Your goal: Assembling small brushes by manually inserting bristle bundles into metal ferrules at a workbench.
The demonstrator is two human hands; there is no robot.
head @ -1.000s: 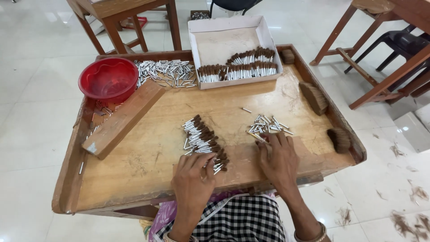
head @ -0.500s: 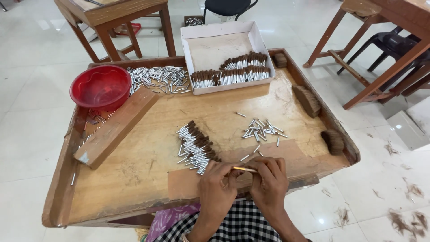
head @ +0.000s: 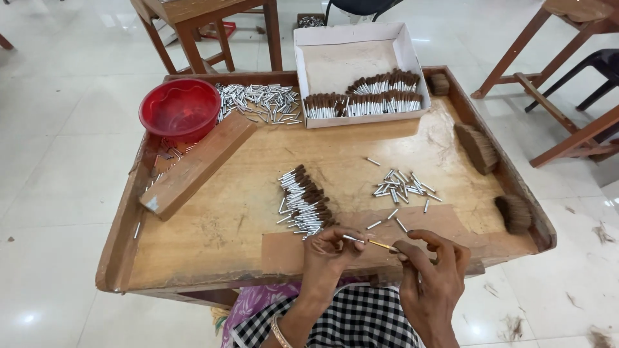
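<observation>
I pinch a small metal tube (head: 353, 239) in my left hand (head: 327, 253) and what looks like a thin stick (head: 383, 245) in my right hand (head: 431, 270), tips nearly meeting above the near edge of the wooden tray (head: 213, 232). Just beyond lies the pile of tufted tubes (head: 303, 201). A shaky pinch could misalign the tips and drop the tube.

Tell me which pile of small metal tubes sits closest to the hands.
The loose scatter of bare tubes right of centre, just beyond the right hand; the other bare pile lies far back beside the red bowl.
</observation>
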